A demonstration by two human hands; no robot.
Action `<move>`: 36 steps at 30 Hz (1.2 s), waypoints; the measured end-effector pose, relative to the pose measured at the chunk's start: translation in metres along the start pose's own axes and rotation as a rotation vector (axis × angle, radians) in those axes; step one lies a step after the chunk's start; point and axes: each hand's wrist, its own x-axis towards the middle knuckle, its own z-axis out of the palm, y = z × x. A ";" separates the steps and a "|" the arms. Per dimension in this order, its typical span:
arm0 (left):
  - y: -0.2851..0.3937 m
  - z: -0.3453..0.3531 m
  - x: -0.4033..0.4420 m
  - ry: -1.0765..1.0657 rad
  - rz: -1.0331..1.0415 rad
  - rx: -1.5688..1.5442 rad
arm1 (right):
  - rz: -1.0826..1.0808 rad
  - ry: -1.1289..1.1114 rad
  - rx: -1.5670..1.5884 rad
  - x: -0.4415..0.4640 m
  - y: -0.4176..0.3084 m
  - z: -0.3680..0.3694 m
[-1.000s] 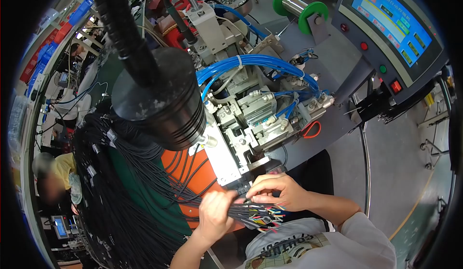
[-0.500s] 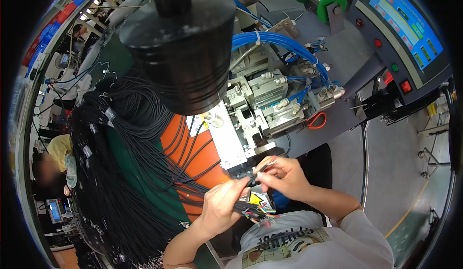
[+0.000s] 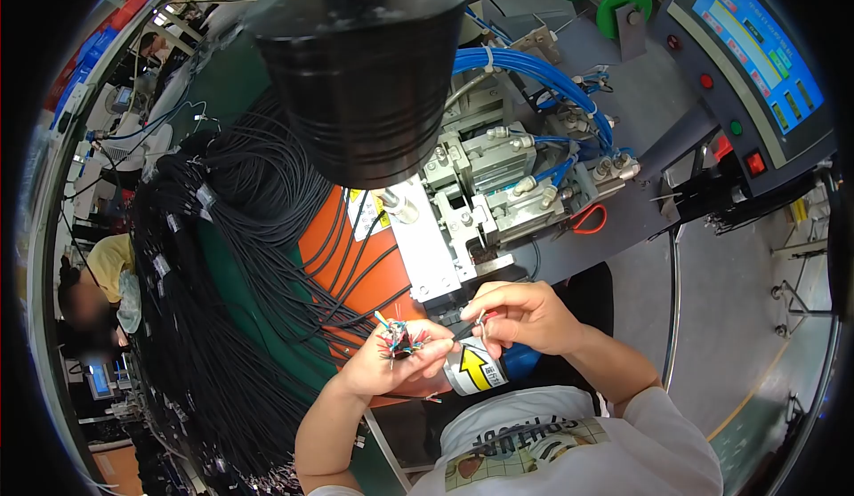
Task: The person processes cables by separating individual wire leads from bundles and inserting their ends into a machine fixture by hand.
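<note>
Before the metal machine point(image 3: 485, 198): left hand point(image 3: 400, 367) is gripping a cable bundle point(image 3: 402, 343), coloured wire ends fanning upward; right hand point(image 3: 527, 320), fingertips narrowed, is pinching coloured wires point(image 3: 488, 317) just beside it.

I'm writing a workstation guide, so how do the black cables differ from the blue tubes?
The black cables spread loosely over the work surface, while the blue tubes arch over the machine in a tight bunch. The cables also far outnumber the tubes. Both are long, slim and curved.
</note>
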 end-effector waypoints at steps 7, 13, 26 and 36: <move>-0.004 0.040 0.003 0.281 0.482 1.201 | -0.193 0.190 -0.715 -0.006 0.012 0.009; -0.020 0.032 0.012 0.362 0.521 0.900 | -0.697 0.202 -1.222 -0.006 0.032 0.024; -0.020 0.029 0.017 0.281 0.505 0.907 | -0.029 0.088 -0.401 -0.003 0.007 -0.007; -0.020 0.035 0.013 0.357 0.648 1.487 | -0.284 0.142 -1.464 0.001 0.004 0.000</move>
